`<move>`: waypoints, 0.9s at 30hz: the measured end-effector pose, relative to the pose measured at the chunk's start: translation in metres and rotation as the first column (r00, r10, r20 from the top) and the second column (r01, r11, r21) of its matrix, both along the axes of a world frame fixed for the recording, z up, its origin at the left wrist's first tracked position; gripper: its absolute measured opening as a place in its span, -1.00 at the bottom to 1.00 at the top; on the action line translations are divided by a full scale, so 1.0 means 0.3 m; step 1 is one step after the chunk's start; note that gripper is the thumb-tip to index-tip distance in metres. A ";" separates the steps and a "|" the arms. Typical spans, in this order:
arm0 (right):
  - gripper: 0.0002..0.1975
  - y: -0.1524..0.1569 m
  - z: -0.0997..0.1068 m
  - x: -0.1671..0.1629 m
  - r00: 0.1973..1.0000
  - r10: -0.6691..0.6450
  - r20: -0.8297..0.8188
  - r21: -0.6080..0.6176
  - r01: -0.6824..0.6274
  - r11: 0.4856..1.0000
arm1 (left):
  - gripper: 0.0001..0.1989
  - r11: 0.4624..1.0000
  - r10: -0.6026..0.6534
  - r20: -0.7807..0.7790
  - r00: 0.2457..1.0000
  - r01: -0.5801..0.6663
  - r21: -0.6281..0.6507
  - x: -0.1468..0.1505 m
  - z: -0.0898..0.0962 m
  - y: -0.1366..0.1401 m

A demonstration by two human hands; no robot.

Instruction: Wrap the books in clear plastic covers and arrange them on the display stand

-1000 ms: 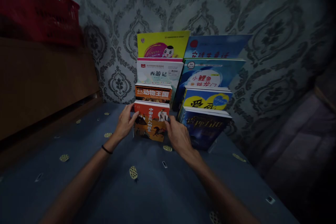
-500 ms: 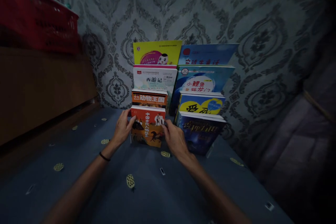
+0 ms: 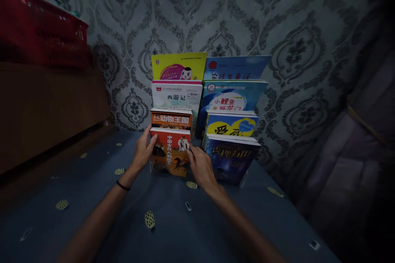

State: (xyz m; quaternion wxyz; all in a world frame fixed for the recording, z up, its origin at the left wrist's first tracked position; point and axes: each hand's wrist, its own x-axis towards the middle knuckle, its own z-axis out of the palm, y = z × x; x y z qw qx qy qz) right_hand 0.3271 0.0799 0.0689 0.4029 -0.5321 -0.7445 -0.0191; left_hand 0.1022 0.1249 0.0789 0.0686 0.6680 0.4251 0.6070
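A red and orange book (image 3: 170, 154) stands upright at the front of the left row. My left hand (image 3: 144, 148) grips its left edge, thumb on the cover. On the right edge, my right hand (image 3: 202, 166) has its fingers bent around the side. Directly behind stands an orange book (image 3: 171, 119), then a white book (image 3: 176, 95) and a yellow book (image 3: 179, 65) at the back. Beside my right hand is a dark blue book (image 3: 233, 160), heading the right row. Behind it are a yellow and blue book (image 3: 231, 125) and two taller blue books, the nearer one (image 3: 236, 95) with a white oval.
The books stand on a blue cloth (image 3: 129, 226) printed with pineapples, against a patterned wall (image 3: 293, 53). At the left, a red basket (image 3: 46, 28) rests on a brown wooden piece (image 3: 52, 111). A pale curtain (image 3: 348, 164) hangs at the right.
The whole view has shifted slightly, so the books sit a little lower and further left. Both hands keep their places at the red and orange book's edges.
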 end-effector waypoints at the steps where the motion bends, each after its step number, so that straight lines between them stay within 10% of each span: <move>1: -0.63 -0.002 0.001 0.000 1.000 -0.001 -0.001 0.001 0.001 1.000 | -0.47 1.000 0.002 0.002 1.000 -0.002 -0.002 -0.002 -0.002 0.002; 13: -0.60 0.005 -0.008 0.001 0.998 0.031 -0.060 -0.009 -0.032 0.999 | -0.51 1.000 -0.020 -0.066 0.998 0.020 -0.002 -0.011 -0.006 0.002; 18: -0.61 0.005 -0.015 0.002 0.994 0.029 -0.108 -0.008 -0.030 1.000 | -0.49 0.945 0.288 -0.272 0.918 -0.227 0.235 0.026 0.011 -0.060; 27: -0.59 -0.058 0.049 -0.068 0.997 0.061 -0.042 0.343 -0.043 0.938 | -0.61 0.935 0.334 -0.564 0.755 -0.191 0.298 0.013 0.062 -0.095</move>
